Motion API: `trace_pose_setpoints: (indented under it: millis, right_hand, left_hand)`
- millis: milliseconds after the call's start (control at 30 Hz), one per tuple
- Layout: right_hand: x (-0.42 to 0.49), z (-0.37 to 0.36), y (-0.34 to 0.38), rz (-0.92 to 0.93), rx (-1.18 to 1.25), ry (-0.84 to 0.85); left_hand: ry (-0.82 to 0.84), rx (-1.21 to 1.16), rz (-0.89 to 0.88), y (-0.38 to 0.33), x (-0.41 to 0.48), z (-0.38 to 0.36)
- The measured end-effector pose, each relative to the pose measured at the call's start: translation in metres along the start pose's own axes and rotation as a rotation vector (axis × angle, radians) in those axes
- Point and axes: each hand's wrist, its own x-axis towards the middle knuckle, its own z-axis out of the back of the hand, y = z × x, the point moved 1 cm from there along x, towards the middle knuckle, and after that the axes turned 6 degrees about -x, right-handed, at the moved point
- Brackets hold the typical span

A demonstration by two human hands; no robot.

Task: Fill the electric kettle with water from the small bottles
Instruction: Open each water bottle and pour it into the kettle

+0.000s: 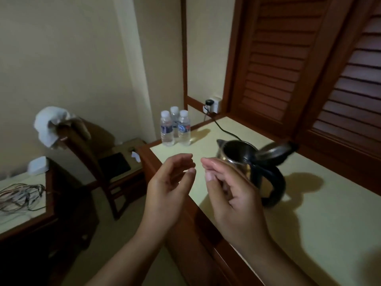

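Left grip (171, 178) and right grip (231, 188) were loosely curled, empty. Kettle (237, 153), lid up, stood just beyond right grip; three capped bottles (175, 129) farther ahead. Filling apparently unstarted: next move called for fetching and uncapping one.

Cannot read labels on the water bottles (184, 129). Sees only part of the rear bottle (174, 113) behind two others. Finds the kettle lid (274, 151) blurred, lower front of the kettle (244, 168) covered by the right hand (233, 195).

Steel kettle (237, 162), black handle (276, 186); white-capped clear bottles (175, 126).
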Motion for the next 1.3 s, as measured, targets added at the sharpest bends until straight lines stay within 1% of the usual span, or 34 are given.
trace_pose_setpoints:
  millis: [133,233,300,367,433,533,600,667,767,867,1033,1067,1167,1233,1300]
  right_hand:
    - [0.062,-0.059,-0.002,0.003,-0.075,-0.02]
    - [0.113,-0.107,-0.009,-0.044,-0.119,-0.074]
    - [0.15,-0.137,-0.021,-0.075,-0.176,-0.075]
    - [0.185,-0.162,-0.04,-0.095,-0.316,-0.012]
    - [0.215,-0.181,-0.063,-0.117,-0.561,0.106]
    - [0.238,-0.195,-0.09,-0.219,-0.853,0.273]
    - [0.245,-0.199,-0.1,-0.238,-0.971,0.323]
    - [0.25,-0.202,-0.105,-0.205,-1.034,0.313]
    - [0.255,-0.205,-0.109,-0.149,-1.037,0.261]
    - [0.252,-0.208,-0.107,-0.16,-0.981,0.233]
    - [0.234,-0.2,-0.091,-0.141,-0.897,0.163]
    - [0.229,-0.197,-0.085,-0.127,-0.859,0.133]
    - [0.213,-0.185,-0.062,-0.001,-0.707,0.038]
    - [0.205,-0.173,-0.05,0.025,-0.628,0.063]
    - [0.199,-0.157,-0.041,-0.037,-0.627,0.102]
  left_hand:
    - [-0.004,0.034,-0.034,0.014,0.066,0.046]
    - [-0.029,0.048,-0.033,0.035,0.124,0.073]
    - [-0.037,0.033,-0.02,0.049,0.161,0.088]
    - [-0.033,0.022,-0.009,0.063,0.191,0.1]
    - [-0.029,0.058,0.009,0.076,0.216,0.111]
    - [-0.021,0.089,0.06,0.098,0.244,0.124]
    - [-0.008,0.078,0.094,0.11,0.253,0.131]
    - [0.01,0.081,0.119,0.122,0.257,0.138]
    - [0.048,0.077,0.17,0.139,0.256,0.145]
    - [0.101,0.089,0.203,0.149,0.249,0.146]
    - [0.245,0.092,0.137,0.157,0.229,0.132]
    - [0.267,0.075,0.135,0.155,0.224,0.128]
    - [0.277,-0.033,0.088,0.148,0.211,0.115]
    - [0.288,-0.136,0.065,0.141,0.202,0.108]
    - [0.326,-0.21,0.063,0.137,0.196,0.101]
